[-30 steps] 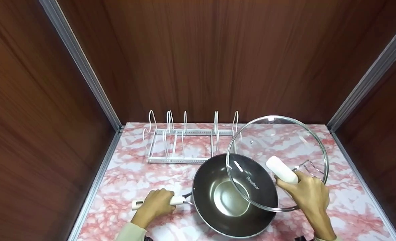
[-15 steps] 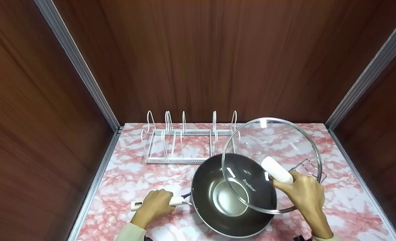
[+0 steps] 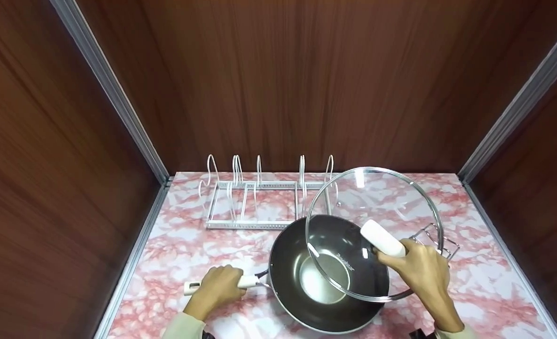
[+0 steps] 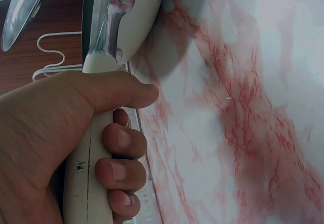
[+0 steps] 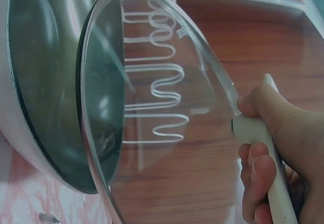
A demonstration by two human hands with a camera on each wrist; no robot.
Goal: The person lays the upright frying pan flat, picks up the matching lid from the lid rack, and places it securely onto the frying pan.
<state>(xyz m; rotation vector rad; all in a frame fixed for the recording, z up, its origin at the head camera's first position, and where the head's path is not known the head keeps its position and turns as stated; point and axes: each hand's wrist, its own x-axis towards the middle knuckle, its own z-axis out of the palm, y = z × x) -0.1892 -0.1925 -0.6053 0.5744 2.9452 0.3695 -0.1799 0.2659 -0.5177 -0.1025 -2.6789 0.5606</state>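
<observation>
My left hand (image 3: 221, 284) grips the cream handle (image 4: 83, 173) of a dark-lined wok (image 3: 290, 278), fingers curled around it and thumb laid across. The wok stands on the marbled table with its inside showing. My right hand (image 3: 423, 270) holds a glass lid (image 3: 372, 188) by its white handle (image 3: 383, 238). The lid is tilted, and its metal rim overlaps the right half of the wok in the head view. In the right wrist view, fingers and thumb wrap the lid handle (image 5: 266, 153), and the lid's lower edge lies across the wok opening.
A white wire rack (image 3: 252, 225) with upright loops stands behind the wok. A small metal wire stand (image 3: 450, 245) sits to the right, partly behind the lid and right hand. Brown wood-grain panels (image 3: 278, 84) close in the back and sides of the red-and-white table (image 3: 174, 254).
My right hand and the lid have shifted left, further over the wok, uncovering more of the small wire stand. The left hand and wok have stayed in place.
</observation>
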